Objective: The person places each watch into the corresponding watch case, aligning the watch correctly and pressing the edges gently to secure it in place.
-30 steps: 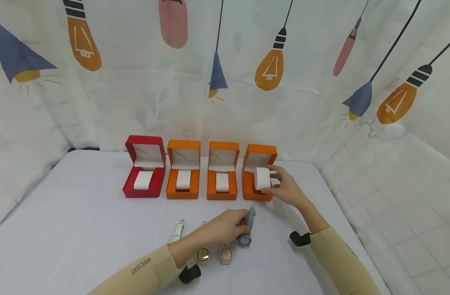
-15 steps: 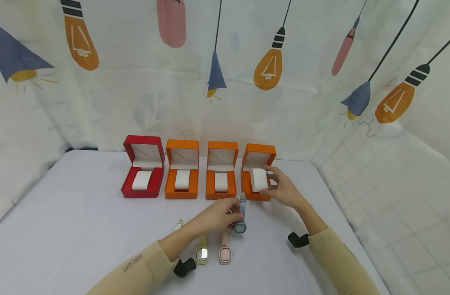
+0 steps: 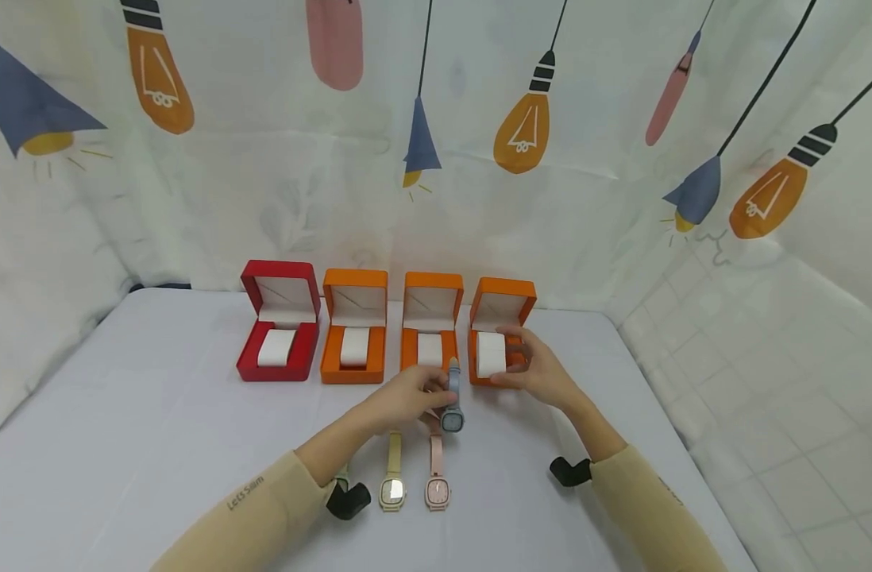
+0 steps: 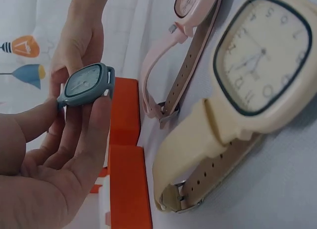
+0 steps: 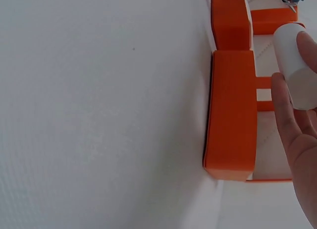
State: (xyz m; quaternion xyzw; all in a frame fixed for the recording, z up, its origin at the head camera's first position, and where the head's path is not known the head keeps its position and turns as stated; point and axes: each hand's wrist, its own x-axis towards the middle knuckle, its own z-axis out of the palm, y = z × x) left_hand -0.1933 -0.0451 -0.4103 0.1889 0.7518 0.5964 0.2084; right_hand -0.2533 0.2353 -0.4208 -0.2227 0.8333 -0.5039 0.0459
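My left hand (image 3: 407, 397) pinches a blue-grey wristwatch (image 3: 453, 419) between thumb and fingers, held in front of the middle boxes, its dial facing up in the left wrist view. My right hand (image 3: 546, 377) grips a white watch cushion (image 3: 490, 355) by its sides, over the rightmost orange watch box (image 3: 507, 287), whose lid stands up. On the cloth below my left hand lie a pink wristwatch (image 3: 437, 492) and a cream-yellow wristwatch (image 3: 391, 491). A pale green wristwatch (image 3: 342, 475) is mostly hidden behind the left forearm.
Left of the rightmost box stand two more orange watch boxes (image 3: 356, 277) (image 3: 434, 280) and a red watch box (image 3: 279, 270), lids up, each with a white cushion inside. A patterned curtain (image 3: 279, 183) hangs behind the white-clothed table (image 3: 143, 413).
My left hand has lifted the blue-grey wristwatch and carried it leftward and toward the boxes. My right hand has shifted the white cushion slightly left, with its broad face turned more forward.
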